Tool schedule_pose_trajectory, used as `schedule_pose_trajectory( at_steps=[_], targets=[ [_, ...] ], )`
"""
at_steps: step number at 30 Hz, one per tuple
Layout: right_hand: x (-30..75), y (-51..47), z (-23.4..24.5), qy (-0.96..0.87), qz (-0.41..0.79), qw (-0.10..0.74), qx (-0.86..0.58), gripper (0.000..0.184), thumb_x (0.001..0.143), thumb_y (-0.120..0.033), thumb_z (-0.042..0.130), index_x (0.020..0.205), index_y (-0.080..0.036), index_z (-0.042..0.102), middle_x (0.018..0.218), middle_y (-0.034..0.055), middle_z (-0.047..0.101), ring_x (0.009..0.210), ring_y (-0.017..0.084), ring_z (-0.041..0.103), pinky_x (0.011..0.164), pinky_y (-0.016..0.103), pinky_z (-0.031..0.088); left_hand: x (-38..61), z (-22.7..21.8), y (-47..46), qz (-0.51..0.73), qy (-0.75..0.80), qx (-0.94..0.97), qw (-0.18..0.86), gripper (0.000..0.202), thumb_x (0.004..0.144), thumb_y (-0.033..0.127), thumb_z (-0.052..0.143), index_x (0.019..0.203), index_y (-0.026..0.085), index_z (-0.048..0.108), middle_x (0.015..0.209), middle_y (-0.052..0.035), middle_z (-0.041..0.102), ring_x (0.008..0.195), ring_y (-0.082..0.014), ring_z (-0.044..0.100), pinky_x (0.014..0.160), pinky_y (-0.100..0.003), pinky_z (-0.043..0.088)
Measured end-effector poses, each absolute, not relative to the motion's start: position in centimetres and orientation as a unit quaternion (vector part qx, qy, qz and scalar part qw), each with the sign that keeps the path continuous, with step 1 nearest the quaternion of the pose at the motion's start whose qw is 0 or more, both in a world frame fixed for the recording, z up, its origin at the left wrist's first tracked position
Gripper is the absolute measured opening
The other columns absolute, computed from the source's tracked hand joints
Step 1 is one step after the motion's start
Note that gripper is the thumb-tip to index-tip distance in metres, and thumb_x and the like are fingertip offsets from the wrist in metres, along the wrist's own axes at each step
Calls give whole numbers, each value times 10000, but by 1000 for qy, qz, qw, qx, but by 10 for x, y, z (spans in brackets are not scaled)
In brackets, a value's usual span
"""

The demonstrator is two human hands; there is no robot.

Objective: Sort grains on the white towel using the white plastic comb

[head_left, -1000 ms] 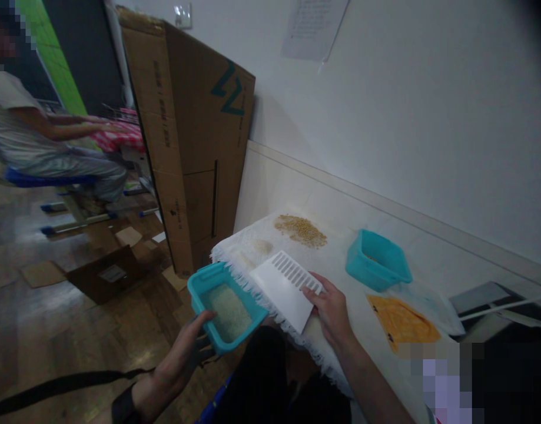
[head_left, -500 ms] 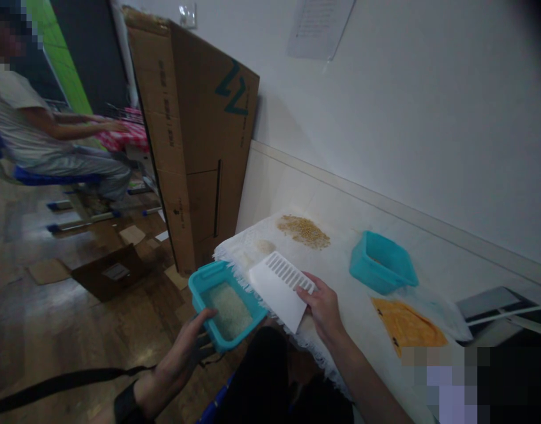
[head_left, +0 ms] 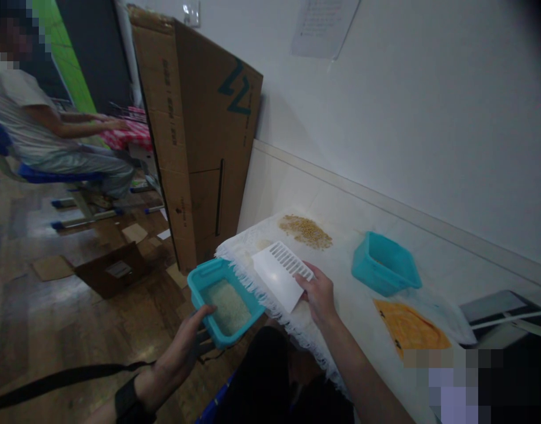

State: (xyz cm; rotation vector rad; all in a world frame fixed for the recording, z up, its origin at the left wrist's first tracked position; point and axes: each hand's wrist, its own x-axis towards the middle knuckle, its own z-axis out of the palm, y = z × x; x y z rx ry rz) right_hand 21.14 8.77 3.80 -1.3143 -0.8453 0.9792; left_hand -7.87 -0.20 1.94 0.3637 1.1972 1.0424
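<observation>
My left hand (head_left: 184, 347) grips the near rim of a teal bin (head_left: 200, 278) with white rice in it, held just off the table's left edge. My right hand (head_left: 317, 294) holds a white slotted scraper (head_left: 279, 275) tilted on the white fringed cloth (head_left: 341, 294), its lower edge close to the bin. A small patch of white grains (head_left: 262, 244) lies on the cloth just beyond the scraper. Farther back on the cloth sits a pile of tan grains (head_left: 305, 231).
A second teal bin (head_left: 385, 264) stands to the right on the cloth, with an orange packet (head_left: 411, 330) nearer me. A tall cardboard box (head_left: 199, 135) leans at the table's left end. Another person (head_left: 36, 129) sits at far left. Cardboard scraps litter the wooden floor.
My right hand has slid the scraper a little farther up the cloth, toward the white grains. The bin stays in my left hand at the table edge.
</observation>
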Motion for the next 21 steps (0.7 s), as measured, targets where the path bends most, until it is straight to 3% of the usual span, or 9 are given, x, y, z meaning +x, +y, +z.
schedule_pose_trajectory(
  at_steps=[5, 9, 14, 21],
  targets=[
    [212, 71, 46, -390, 464, 562, -563, 758, 485, -450, 973, 1151, -174, 738, 779, 47, 800, 660, 268, 739, 571, 363, 599, -80, 26, -4, 464, 535, 156, 688, 589, 691, 538, 837, 1132, 209, 628, 964, -87, 778, 841, -296, 748, 785, -408, 578],
    [214, 87, 53, -388, 424, 597, -560, 789, 489, -459, 967, 1186, -177, 726, 847, 57, 810, 708, 271, 748, 606, 374, 614, -82, 24, -5, 470, 517, 167, 696, 578, 715, 551, 831, 1141, 211, 638, 1014, -102, 780, 881, -306, 751, 828, -422, 576],
    [202, 125, 46, -403, 383, 619, -555, 794, 542, -460, 891, 1256, -173, 695, 905, 74, 812, 735, 275, 757, 595, 373, 617, -89, 7, -3, 478, 517, 177, 687, 620, 732, 545, 829, 1218, 218, 624, 1258, -142, 727, 995, -315, 736, 879, -429, 571],
    [189, 139, 39, -428, 377, 607, -554, 690, 530, -410, 863, 1162, -162, 741, 875, 73, 814, 734, 266, 756, 606, 350, 614, -93, -2, -1, 483, 510, 182, 688, 612, 747, 553, 813, 1233, 223, 640, 1268, -143, 736, 1022, -324, 739, 896, -428, 567]
  ],
)
